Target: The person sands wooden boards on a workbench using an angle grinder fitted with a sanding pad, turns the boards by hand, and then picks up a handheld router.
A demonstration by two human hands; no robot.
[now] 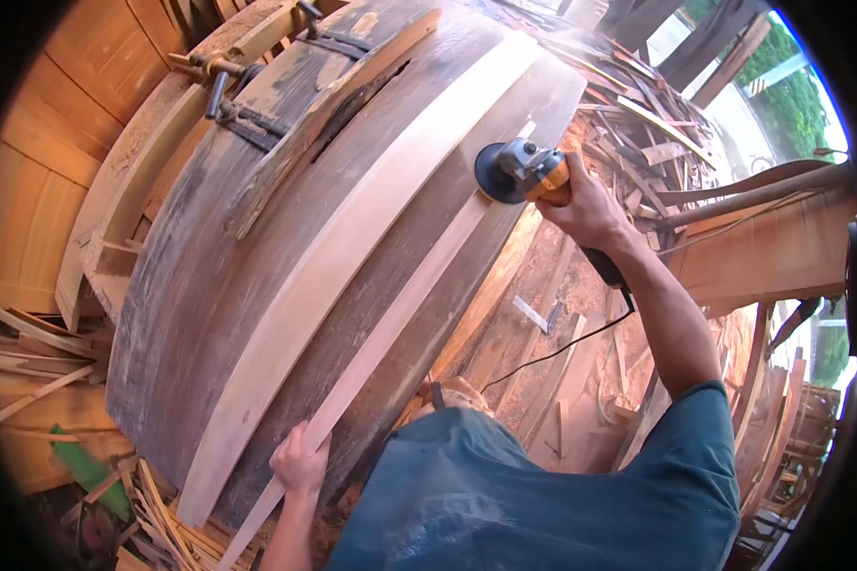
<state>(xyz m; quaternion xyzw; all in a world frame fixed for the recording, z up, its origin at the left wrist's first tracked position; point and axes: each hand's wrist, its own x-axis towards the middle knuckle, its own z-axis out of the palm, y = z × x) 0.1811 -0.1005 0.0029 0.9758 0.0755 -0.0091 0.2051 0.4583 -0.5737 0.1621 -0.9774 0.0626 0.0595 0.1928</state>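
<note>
My right hand (581, 205) is wrapped round the orange and grey body of an angle grinder (533, 171). The grinder's dark disc lies over the upper part of a long narrow wooden strip (390, 328). Near the lower end of that strip, my left hand (300, 462) has its fingers closed round the wood. A wider, curved pale plank (352, 228) lies beside the strip, to its left. Both rest on a broad dark wooden surface (200, 285).
Metal clamps (221, 90) hold a rough board (333, 119) at the upper left. Scrap wood (652, 143) is piled at the upper right, offcuts (162, 514) at the lower left. A black cord (562, 349) trails across the sawdust-covered floor beside a metal square (531, 314).
</note>
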